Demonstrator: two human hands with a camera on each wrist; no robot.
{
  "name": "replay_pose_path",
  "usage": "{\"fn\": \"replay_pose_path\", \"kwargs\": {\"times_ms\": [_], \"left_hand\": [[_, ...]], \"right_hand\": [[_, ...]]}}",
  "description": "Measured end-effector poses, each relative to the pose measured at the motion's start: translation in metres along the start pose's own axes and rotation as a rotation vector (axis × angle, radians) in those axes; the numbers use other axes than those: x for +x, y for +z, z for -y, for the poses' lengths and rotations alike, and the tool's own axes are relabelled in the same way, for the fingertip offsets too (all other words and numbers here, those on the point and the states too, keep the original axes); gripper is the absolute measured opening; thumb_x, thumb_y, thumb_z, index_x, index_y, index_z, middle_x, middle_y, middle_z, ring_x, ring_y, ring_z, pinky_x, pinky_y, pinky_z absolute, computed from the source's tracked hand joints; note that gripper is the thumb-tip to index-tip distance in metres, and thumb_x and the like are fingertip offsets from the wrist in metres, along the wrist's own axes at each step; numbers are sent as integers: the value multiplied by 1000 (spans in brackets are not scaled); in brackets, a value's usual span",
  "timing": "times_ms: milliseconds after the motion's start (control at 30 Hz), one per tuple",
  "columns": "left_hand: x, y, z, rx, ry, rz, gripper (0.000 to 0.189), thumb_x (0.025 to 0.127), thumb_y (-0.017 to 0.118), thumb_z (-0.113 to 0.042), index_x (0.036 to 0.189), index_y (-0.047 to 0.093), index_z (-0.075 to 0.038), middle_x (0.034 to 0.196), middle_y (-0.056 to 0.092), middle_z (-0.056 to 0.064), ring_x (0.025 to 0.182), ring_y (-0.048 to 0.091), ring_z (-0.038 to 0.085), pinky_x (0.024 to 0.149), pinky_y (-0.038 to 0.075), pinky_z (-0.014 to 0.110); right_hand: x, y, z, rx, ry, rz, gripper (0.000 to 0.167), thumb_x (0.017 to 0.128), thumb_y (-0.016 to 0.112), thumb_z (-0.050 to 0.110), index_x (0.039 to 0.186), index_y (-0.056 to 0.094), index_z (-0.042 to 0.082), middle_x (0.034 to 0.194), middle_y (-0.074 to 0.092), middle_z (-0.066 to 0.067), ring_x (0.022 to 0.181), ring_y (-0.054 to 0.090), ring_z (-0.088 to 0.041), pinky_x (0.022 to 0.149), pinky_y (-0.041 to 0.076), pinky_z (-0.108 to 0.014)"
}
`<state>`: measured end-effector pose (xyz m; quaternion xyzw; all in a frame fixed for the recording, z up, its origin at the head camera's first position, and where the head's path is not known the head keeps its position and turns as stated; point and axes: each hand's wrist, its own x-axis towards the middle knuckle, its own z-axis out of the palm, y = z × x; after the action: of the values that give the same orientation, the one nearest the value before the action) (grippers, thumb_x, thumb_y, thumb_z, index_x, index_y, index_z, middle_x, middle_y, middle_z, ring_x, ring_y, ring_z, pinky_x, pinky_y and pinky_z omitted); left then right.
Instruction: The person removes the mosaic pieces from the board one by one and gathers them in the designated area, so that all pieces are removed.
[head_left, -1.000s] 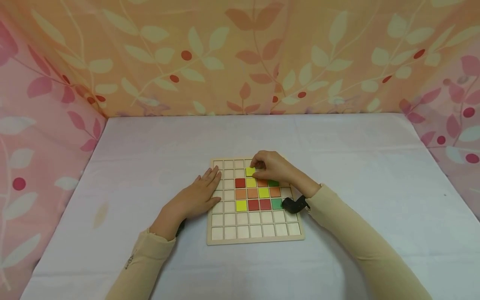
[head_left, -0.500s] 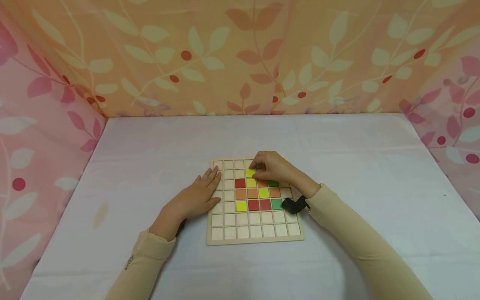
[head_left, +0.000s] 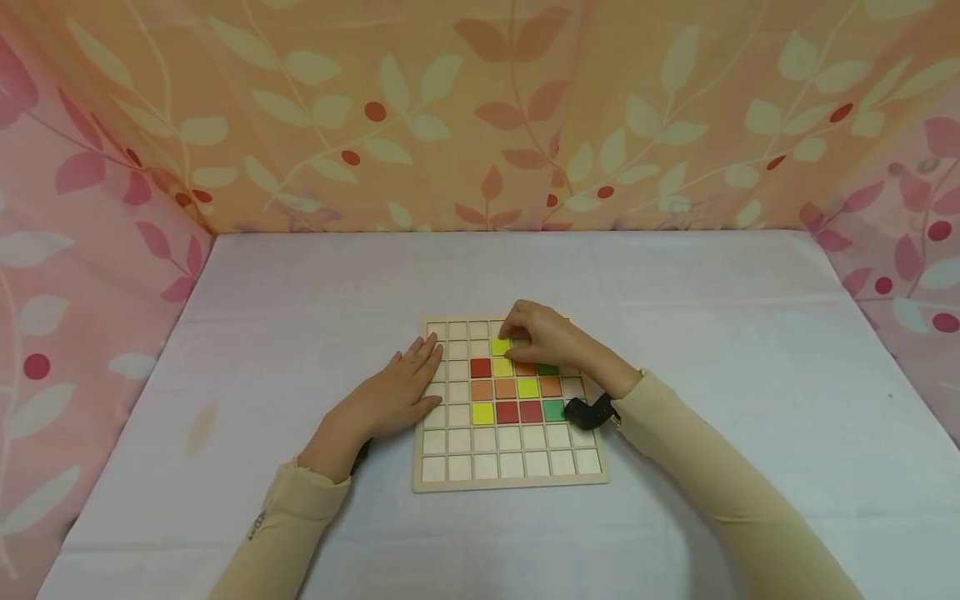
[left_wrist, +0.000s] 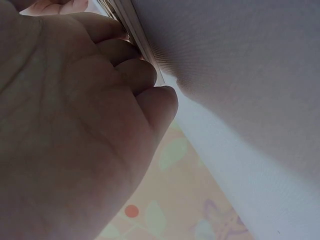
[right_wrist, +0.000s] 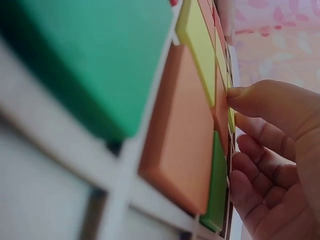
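Observation:
A wooden grid board lies on the white cloth in the head view. My left hand rests with straight fingers along the board's left edge; the left wrist view shows those fingers against the board's side. Over the far part of the board, my right hand pinches a yellow square tile between thumb and index finger, at a cell in the second row from the far edge. In the right wrist view that yellow tile sits between the fingertips. The hand hides several cells.
Nearer on the board sit several coloured tiles: a red tile, yellow tile, orange tile and green tile. A black wrist camera hangs over the board's right side. Floral cloth walls the table's back and sides.
The yellow tile under my right fingers has shifted very slightly toward the near side, into line with its cell. My left hand stays in place.

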<state>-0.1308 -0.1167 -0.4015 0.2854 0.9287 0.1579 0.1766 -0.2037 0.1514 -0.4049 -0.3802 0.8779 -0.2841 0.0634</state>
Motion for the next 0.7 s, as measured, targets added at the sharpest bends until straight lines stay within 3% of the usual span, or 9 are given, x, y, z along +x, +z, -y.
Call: {"fn": "replay_pose_path", "kwargs": {"times_ms": [233, 700], "left_hand": [[0, -1, -1, -1, 2, 0, 71, 97, 52, -27, 148, 16, 6, 156, 4, 19, 143, 4, 33, 112, 12, 52], [0, -1, -1, 11, -1, 0, 70, 97, 52, -27, 148, 16, 6, 156, 5, 19, 143, 4, 33, 112, 13, 51]], "right_hand": [[1, 1, 0, 15, 25, 14, 19, 78, 73, 12, 94, 67, 3, 93, 60, -4, 85, 55, -17, 79, 49, -33], [-3, 2, -2, -24, -41, -5, 22, 80, 71, 8, 100, 73, 2, 93, 59, -4, 80, 51, -15, 71, 46, -30]]}}
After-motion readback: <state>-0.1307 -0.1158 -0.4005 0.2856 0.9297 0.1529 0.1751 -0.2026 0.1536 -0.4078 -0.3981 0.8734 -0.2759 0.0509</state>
